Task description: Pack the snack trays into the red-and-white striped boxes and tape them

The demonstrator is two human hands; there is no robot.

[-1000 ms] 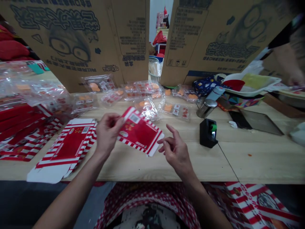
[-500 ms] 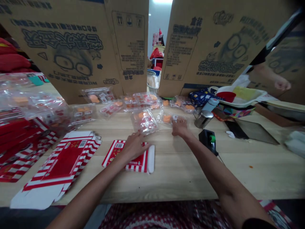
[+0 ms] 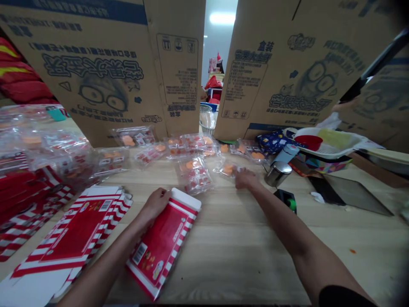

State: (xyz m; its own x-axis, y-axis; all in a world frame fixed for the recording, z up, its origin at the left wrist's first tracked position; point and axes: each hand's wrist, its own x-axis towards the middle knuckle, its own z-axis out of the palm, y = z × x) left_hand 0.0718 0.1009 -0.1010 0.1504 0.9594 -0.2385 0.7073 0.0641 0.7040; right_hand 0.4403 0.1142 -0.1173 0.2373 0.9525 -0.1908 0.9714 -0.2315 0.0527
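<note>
My left hand (image 3: 157, 203) is closed on the upper left edge of a red carton with white stripes (image 3: 166, 243), its white end flap standing open at the top. The carton is tilted up off the table at an angle. Farther right, my right hand (image 3: 246, 178) has its fingers curled on the end of a clear plastic packet (image 3: 227, 169) with an orange piece inside. Another clear packet (image 3: 195, 175) with orange and red contents lies between my hands. On the left rests a stack of flattened striped cartons (image 3: 75, 232).
Several more clear packets (image 3: 191, 143) lie along the standing cardboard sheets (image 3: 105, 76). To the right are a metal-lidded container (image 3: 278, 174), a black tape dispenser (image 3: 285, 200), a dark flat tray (image 3: 358, 194) and a white basket (image 3: 348, 145). Another person's arm (image 3: 349, 104) shows behind.
My left hand has picked up and turned the carton, which lay flat and now slants upward. My right hand stays by the same packet, fingers more curled. The view has shifted slightly.
</note>
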